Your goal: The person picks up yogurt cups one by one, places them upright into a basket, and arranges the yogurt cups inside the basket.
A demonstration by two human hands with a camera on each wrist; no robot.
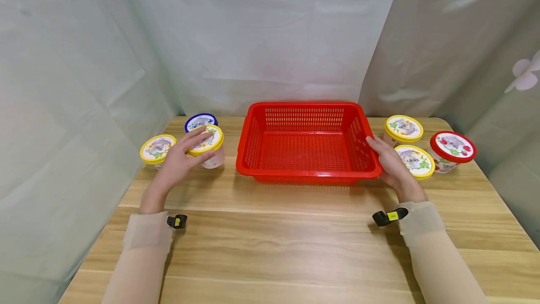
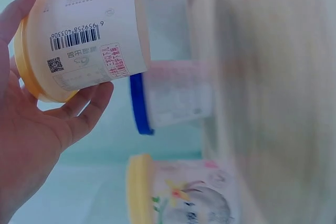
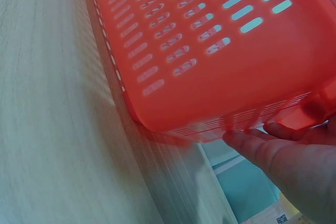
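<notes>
My left hand [image 1: 175, 165] grips a tub with a yellow lid [image 1: 215, 156], thumb and fingers spread around the lid's edge. In the left wrist view that tub [image 2: 97, 38] hangs tilted off the table, its barcode side showing. A blue-lidded tub [image 1: 201, 119] stands just behind it, and another yellow-lidded tub [image 1: 158, 148] is to the left of the hand. At the centre back is a red plastic basket [image 1: 301, 173] with slotted sides and nothing inside. My right hand [image 1: 394, 168] holds its right rim, thumb on top and fingers against the outer side.
Right of the basket stand two yellow-lidded tubs, a rear one [image 1: 403, 128] and a nearer one [image 1: 415, 161] partly behind the right hand. A red-lidded tub [image 1: 453, 147] is farther right. Pale curtains [image 1: 270, 36] enclose the wooden table [image 1: 278, 247] at the back and sides.
</notes>
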